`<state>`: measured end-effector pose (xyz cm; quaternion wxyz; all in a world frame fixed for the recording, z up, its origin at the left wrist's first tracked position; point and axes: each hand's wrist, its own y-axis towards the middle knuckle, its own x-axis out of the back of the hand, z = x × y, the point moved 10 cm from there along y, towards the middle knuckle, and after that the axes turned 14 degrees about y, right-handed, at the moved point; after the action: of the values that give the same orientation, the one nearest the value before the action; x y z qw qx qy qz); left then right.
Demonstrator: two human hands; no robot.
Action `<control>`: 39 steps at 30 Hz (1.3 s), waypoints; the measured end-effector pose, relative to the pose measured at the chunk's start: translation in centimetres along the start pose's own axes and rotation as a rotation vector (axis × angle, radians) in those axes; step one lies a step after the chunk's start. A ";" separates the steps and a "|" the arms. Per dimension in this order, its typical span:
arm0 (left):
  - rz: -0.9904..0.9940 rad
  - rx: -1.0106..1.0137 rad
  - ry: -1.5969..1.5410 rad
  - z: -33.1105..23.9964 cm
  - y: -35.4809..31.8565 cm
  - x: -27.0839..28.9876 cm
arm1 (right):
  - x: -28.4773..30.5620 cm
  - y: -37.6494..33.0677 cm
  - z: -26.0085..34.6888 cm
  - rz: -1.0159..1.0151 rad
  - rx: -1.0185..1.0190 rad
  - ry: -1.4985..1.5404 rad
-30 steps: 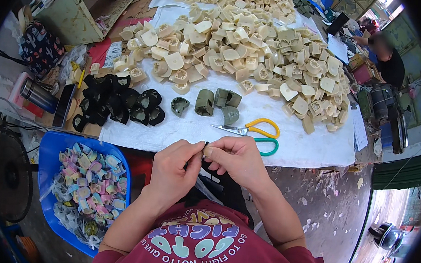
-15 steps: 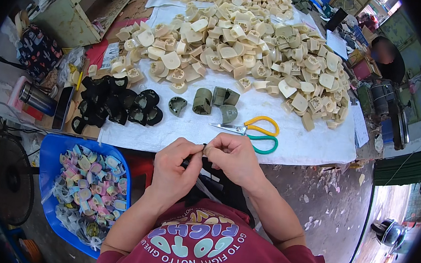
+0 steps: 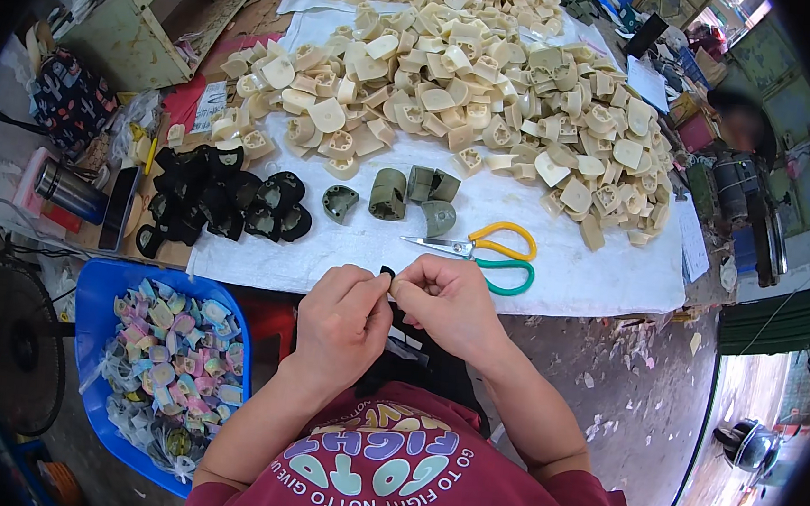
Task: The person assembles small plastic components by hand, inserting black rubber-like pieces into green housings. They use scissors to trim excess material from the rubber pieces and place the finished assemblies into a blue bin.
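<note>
We hold a small black piece (image 3: 386,272) over the near edge of the white sheet (image 3: 573,290), near the scissors' (image 3: 505,257) tips; it looks dark and matte, its lower part hidden. The fingers of our left hand (image 3: 343,317) pinch it, and the thumb and forefinger of our right hand (image 3: 441,302) pinch its edge. Compared with half a second ago, more black shows above our fingertips, and the gap beneath our left forefinger is closed.

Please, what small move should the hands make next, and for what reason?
Perhaps the right hand should shift its fingertips slightly along the small black piece while the left hand steadies it: both hands' fingertips meet there, only a dark bit shows, and the scissors lie unheld on the white cloth.
</note>
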<state>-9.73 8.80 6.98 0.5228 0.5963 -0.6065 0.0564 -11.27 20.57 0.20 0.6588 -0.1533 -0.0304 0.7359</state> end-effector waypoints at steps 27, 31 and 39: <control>0.278 0.842 -1.100 5.9 -3.3 -5.8 | -1.0 -1.6 3.8 -0.008 0.495 -0.202; 0.188 0.972 -1.293 6.1 -3.8 -6.6 | -0.9 -2.4 4.8 0.003 0.646 -0.254; -0.009 0.253 -0.358 1.9 -0.4 -1.7 | 1.2 -1.1 -1.2 -0.103 0.072 0.149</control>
<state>-10.97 8.48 4.68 0.3280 0.6605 -0.6749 0.0230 -9.99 21.73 -0.85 0.7013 -0.1821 0.0374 0.6882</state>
